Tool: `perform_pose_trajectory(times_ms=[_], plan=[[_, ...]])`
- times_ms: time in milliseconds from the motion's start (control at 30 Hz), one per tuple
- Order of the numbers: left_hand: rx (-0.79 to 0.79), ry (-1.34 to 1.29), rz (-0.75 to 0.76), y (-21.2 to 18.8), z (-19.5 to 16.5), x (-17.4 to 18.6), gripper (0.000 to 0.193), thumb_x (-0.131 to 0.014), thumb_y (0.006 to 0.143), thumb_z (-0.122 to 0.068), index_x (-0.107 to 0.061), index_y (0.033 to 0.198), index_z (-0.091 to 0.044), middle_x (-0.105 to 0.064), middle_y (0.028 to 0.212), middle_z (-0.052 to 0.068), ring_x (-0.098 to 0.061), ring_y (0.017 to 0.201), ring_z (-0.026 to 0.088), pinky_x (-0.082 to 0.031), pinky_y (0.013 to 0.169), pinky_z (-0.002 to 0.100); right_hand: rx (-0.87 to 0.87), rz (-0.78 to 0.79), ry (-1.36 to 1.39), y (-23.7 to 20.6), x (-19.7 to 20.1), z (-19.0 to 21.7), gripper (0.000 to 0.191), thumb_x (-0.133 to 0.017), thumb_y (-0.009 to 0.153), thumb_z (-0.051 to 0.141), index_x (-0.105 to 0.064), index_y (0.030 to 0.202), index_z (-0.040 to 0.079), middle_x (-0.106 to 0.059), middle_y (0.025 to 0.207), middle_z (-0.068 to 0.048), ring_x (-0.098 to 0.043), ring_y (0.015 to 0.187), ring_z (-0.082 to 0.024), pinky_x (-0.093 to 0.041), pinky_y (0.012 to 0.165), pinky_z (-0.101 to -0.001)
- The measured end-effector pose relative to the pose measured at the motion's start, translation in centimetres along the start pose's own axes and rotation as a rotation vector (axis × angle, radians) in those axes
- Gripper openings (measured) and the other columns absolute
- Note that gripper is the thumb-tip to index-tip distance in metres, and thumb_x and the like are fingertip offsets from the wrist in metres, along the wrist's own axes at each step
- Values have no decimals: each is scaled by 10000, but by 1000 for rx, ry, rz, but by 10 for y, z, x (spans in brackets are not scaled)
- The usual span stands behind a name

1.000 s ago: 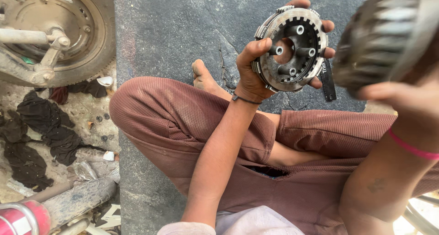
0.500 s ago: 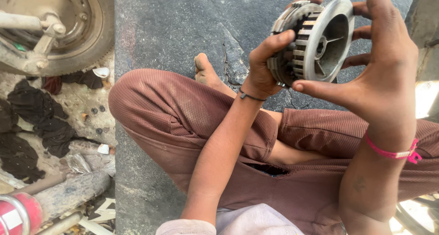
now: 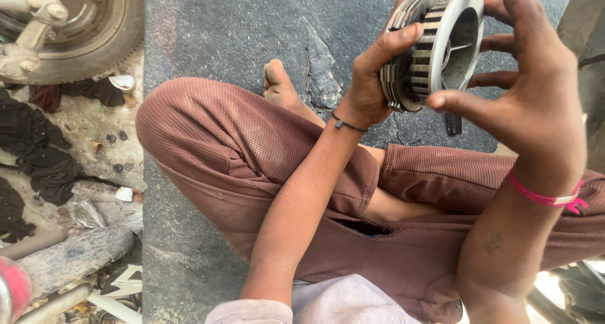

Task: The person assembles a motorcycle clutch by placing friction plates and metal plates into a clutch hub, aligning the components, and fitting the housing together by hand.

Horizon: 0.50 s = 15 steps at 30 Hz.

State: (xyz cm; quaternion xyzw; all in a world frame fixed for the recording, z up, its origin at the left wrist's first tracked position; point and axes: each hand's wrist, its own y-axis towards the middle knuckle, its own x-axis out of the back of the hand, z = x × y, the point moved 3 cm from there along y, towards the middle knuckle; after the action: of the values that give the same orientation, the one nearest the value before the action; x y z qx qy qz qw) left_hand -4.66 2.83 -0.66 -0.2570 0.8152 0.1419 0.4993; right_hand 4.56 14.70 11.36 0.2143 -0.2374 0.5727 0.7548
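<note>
Holding clutch assy [image 3: 435, 43] at 1 o'clock w/ both hands, left grip [image 3: 372, 78] wrapped on plate stack, right grip [image 3: 535, 91] now cupping hub, turned edge-on vs 1 s ago, above ground [image 3: 239, 28].

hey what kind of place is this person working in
Probably a roadside motorcycle repair spot: a wheel beside oily rags on cracked pavement, and both hands gripping a clutch assembly.

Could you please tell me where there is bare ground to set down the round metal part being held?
Free: the grey slab between the wheel and the bare foot, and ahead of the foot. Crowded: the left strip with dark rags, scraps and pipes. Both hands hold the clutch assembly.
</note>
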Motion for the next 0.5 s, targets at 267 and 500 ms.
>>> perform_pose_trajectory(times_ms=[267, 500], plan=[[66, -57, -74, 1, 14, 17, 616, -630, 1005, -423, -581, 1278, 127, -714, 1037, 229, -743, 908, 283, -660, 771, 366, -48, 45, 82, 2, 6, 6, 926, -884, 768, 126, -438, 1571, 10, -555, 1519, -173, -618, 1276, -228, -630, 933, -351], [43, -317, -100, -4, 4, 28, 518, -618, 957, -384, -645, 1215, 65, -729, 1056, 199, -745, 907, 271, -653, 786, 356, 256, -28, -237, 6, 12, 47, 1036, -979, 645, 272, -459, 1484, -40, -541, 1430, -253, -627, 1218, -346, -592, 910, -393]])
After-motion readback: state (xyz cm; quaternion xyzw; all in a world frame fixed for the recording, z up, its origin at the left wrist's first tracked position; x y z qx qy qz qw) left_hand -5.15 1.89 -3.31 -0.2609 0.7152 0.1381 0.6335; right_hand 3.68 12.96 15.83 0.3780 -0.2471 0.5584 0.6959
